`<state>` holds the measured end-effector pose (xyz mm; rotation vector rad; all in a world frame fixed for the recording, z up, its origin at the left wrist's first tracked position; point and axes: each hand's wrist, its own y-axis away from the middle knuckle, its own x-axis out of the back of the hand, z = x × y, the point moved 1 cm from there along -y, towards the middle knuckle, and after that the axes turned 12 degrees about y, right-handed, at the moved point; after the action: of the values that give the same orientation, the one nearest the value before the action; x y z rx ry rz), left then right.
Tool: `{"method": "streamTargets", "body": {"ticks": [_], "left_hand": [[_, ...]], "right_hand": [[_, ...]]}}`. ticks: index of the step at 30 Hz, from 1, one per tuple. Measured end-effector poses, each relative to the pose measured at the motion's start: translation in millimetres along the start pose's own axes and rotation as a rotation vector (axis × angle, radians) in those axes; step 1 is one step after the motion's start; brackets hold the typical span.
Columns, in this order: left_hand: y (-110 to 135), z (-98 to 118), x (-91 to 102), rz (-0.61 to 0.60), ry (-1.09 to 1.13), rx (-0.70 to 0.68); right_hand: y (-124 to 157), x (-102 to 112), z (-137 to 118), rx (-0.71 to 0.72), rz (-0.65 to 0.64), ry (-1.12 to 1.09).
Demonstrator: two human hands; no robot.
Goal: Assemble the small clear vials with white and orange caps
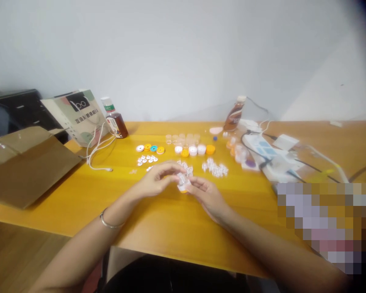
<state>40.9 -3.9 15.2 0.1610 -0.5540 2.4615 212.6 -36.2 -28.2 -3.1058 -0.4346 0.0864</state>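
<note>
Both hands meet above the middle of the wooden table around a small clear and white plastic piece (183,184) with an orange-yellow base. My left hand (157,178) pinches it from the left, thumb and fingertips at its upper part. From the right, my right hand (208,197) grips its lower part. Just beyond the hands lie small white plastic pieces (215,167) in piles, and small white round parts (147,159) on the left. Behind these stand white and orange caps (193,151), a group of coloured ring-like caps (153,149) and clear cups (183,139).
On the left are a brown paper bag (33,162), a printed bag (76,116), a white cable (93,156) and a dark bottle (117,122). A brown bottle (234,114) leans at the back right, near a power strip (262,154) with cables. The lower right is pixelated.
</note>
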Motion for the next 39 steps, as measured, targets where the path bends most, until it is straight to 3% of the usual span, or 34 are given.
{"method": "streamTargets", "body": {"ticks": [2, 4, 8, 11, 17, 20, 25, 26, 32, 37, 39], "left_hand": [[0.0, 2.2, 2.8, -0.091, 0.114, 0.045], [-0.3, 2.5, 2.6, -0.108, 0.149, 0.067], [-1.3, -4.4, -4.2, 0.095, -0.075, 0.054], [-1.1, -9.9, -8.7, 0.138, -0.146, 0.074], [-0.1, -1.2, -1.8, -0.016, 0.130, 0.072], [-1.3, 0.9, -2.5, -0.105, 0.223, 0.076], [-4.5, -10.3, -8.9, 0.179, 0.070, 0.104], [-4.8, -11.3, -8.7, 0.191, 0.081, 0.123], [-2.3, -5.7, -2.2, -0.086, 0.272, 0.176], [-2.0, -13.3, -8.2, 0.103, 0.105, 0.191], [-2.6, -13.5, -7.1, 0.045, 0.108, 0.201]], "right_hand": [[-0.4, -0.4, 0.3, 0.014, -0.012, 0.005], [-1.1, 0.4, 0.2, 0.055, 0.034, 0.054], [-1.9, 4.5, -0.8, 0.179, 0.167, 0.210], [-0.9, 6.2, -2.4, 0.199, 0.172, 0.271], [1.1, 1.8, -4.9, 0.027, -0.008, 0.051], [0.1, 0.5, -5.8, 0.048, 0.009, 0.033], [-1.1, 2.3, -4.7, 0.080, 0.124, 0.093], [-0.9, 2.2, -4.1, 0.063, 0.121, 0.080], [0.4, -0.2, -1.6, 0.029, 0.072, 0.054], [0.1, 3.0, -1.3, 0.146, 0.163, 0.211], [0.5, 2.1, -1.0, 0.096, 0.122, 0.169]]}}
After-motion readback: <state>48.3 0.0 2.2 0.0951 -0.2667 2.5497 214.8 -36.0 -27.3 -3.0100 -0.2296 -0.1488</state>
